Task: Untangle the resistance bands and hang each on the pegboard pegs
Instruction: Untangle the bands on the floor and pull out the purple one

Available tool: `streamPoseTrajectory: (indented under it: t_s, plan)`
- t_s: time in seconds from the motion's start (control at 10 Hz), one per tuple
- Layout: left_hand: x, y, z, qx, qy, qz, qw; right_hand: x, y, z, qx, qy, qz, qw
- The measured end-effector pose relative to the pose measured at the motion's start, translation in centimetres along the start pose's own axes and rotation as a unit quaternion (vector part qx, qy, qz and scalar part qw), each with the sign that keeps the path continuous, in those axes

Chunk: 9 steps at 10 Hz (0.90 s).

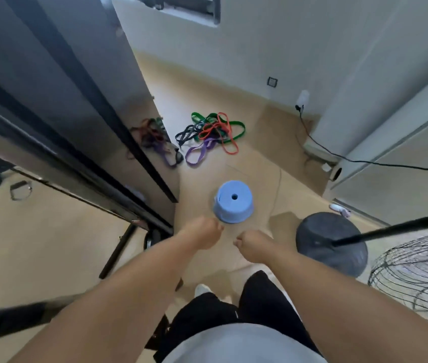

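Note:
A tangled pile of resistance bands point(211, 133) lies on the tan floor ahead: green, red-orange, purple and dark striped loops wound through each other. Its reflection shows in the glossy dark panel on the left. My left hand point(203, 233) and my right hand point(251, 244) are stretched out in front of me at waist height, fingers curled into loose fists, holding nothing. Both hands are well short of the bands. No pegboard is in view.
A blue plastic stool point(234, 201) stands between my hands and the bands. A dark round fan base point(330, 242) with a black pole and a wire fan guard point(417, 279) stand at the right. A black cable point(320, 145) runs along the right wall. The dark glossy panel point(82, 106) lines the left.

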<state>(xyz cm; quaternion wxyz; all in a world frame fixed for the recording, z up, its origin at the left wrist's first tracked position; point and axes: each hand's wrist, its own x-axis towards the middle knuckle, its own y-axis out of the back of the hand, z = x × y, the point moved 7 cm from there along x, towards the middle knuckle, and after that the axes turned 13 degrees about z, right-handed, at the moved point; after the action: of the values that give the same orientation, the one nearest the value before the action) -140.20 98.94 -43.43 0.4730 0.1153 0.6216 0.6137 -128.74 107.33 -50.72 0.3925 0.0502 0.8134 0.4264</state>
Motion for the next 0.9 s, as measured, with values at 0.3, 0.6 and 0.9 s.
streamPoseTrajectory:
  t_s: [0.3, 0.6, 0.9]
  plan:
    - [13.3, 7.2, -2.2, 0.004, -0.004, -0.012, 1.000, 12.4, 8.5, -0.1, 0.006, -0.048, 0.009, 0.999]
    - [26.0, 15.8, -4.8, -0.075, 0.075, 0.015, 0.994, 23.7, 23.2, -0.3, -0.027, -0.011, 0.024, 0.999]
    - [39.4, 21.3, -6.7, -0.090, 0.058, 0.027, 0.994, 35.1, 30.0, 0.1, -0.015, -0.031, 0.008, 0.999]
